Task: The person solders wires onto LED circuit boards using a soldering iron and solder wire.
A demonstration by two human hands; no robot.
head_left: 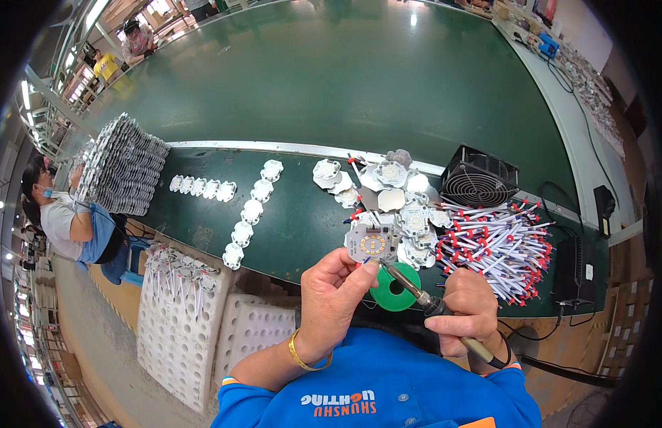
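My left hand (pixel 331 292) is closed at the near edge of a white LED circuit board (pixel 358 248), which has a ring of small yellow chips. Short wire ends show by its fingertips; whether they are pinched too is hard to tell. In my right hand (pixel 470 310) is a soldering iron (pixel 436 307), gripped round its handle, with the tip at the board's near edge beside my left fingertips. A green solder spool (pixel 386 297) lies just below the board. Behind it, several similar boards (pixel 389 173) are heaped loosely.
White wires with red connectors (pixel 495 246) are piled right, before a black fan (pixel 481 182). Rows of boards (pixel 252 212) and a tall board stack (pixel 124 167) stand left. A co-worker (pixel 70 221) sits beyond. Perforated white foam trays (pixel 177 321) stand below the table edge.
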